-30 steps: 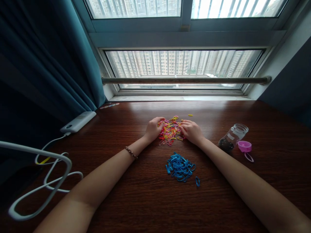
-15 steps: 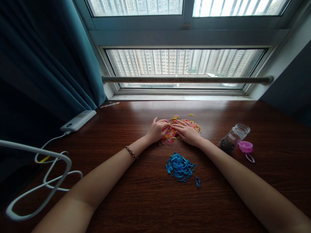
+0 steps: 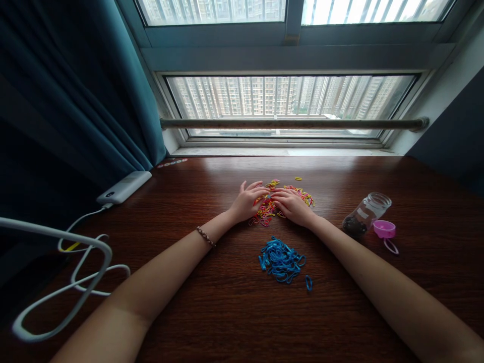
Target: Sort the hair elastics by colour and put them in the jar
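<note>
Both of my hands work at a heap of small rubber bands (image 3: 266, 207) in pink, yellow, red and orange on the dark wooden table. My left hand (image 3: 245, 202) rests at the heap's left side, its fingers spread and curved. My right hand (image 3: 293, 205) lies over the right part, fingertips drawn together. A tiny blue bit, apparently a blue rubber band (image 3: 268, 195), shows at the right fingertips, close to the left ones. Nearer to me lies a pile of blue rubber bands (image 3: 282, 259), with a single blue band (image 3: 308, 283) beside it.
Right of my right forearm, a clear jar (image 3: 366, 214) with dark contents lies tilted near a pink lid (image 3: 384, 230). A white power bank (image 3: 124, 187) and a looped white cable (image 3: 64, 234) are at left. Blue curtain (image 3: 124, 91) and window (image 3: 291, 96) stand behind.
The fingers of my left hand have lifted and spread a little. A small blue bit now shows between the two hands' fingertips. The view has shifted slightly.
</note>
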### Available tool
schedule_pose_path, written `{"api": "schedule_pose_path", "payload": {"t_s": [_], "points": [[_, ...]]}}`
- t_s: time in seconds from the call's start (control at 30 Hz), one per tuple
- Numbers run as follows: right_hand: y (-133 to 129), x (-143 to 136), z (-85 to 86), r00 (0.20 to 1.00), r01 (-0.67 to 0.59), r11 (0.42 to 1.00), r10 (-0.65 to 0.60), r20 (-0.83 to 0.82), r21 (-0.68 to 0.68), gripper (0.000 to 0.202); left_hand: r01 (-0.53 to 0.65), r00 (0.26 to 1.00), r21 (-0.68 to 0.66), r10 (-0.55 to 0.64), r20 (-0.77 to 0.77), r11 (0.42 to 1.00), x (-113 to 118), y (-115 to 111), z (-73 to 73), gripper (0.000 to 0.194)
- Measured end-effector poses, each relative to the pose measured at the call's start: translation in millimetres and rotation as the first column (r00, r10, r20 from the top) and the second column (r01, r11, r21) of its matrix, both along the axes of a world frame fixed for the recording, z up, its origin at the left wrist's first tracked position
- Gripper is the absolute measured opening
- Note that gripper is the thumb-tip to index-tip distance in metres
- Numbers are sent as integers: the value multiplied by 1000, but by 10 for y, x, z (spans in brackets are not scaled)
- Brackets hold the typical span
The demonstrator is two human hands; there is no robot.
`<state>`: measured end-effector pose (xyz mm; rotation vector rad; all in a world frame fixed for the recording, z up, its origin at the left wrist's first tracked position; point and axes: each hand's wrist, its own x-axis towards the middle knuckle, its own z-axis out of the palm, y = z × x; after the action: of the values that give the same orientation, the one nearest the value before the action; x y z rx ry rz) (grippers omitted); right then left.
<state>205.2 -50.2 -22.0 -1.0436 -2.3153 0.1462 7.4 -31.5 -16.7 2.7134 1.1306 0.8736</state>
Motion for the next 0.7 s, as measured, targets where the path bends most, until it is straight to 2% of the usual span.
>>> {"api": "schedule_pose_path", "payload": {"t_s": [0.07, 0.17, 0.3, 0.37, 0.43, 0.5, 0.53, 0.57, 0.63, 0.7], "points": [[-7, -7, 13, 996, -1, 1000, 1, -86, 1, 26, -24, 1000, -12, 24, 13, 1000, 0, 11, -9, 26], [-13, 7, 40, 957, 62, 997, -74, -279, -53, 22, -152, 982, 5, 150, 113, 988, -28, 85, -47, 26], [-5, 52, 130, 821, 185, 943, -302, -485, -276, 20, -397, 900, 4, 389, 195, 918, -98, 200, -106, 25], [-22, 47, 215, 794, 95, 908, -316, -519, -407, 25, -485, 861, -43, 486, 153, 873, -123, 226, -123, 23], [-84, 0, 313, 847, -130, 834, -188, -498, -536, 26, -510, 849, -97, 518, 103, 855, -134, 230, -128, 20], [-202, -91, 405, 907, -345, 668, 58, -417, -659, 25, -475, 869, -132, 488, 88, 870, -132, 224, -127, 16], [-278, -147, 445, 916, -393, 598, 184, -357, -699, 23, -443, 884, -143, 458, 93, 885, -128, 222, -126, 16], [-360, -207, 480, 913, -407, 572, 290, -288, -712, 20, -404, 901, -155, 421, 105, 902, -123, 219, -124, 16], [-519, -318, 537, 895, -405, 615, 418, -156, -677, 14, -313, 928, -186, 342, 149, 931, -110, 214, -120, 19], [-627, -395, 580, 860, -431, 616, 503, -93, -660, 13, -215, 941, -227, 264, 212, 950, -90, 201, -113, 22]]}}
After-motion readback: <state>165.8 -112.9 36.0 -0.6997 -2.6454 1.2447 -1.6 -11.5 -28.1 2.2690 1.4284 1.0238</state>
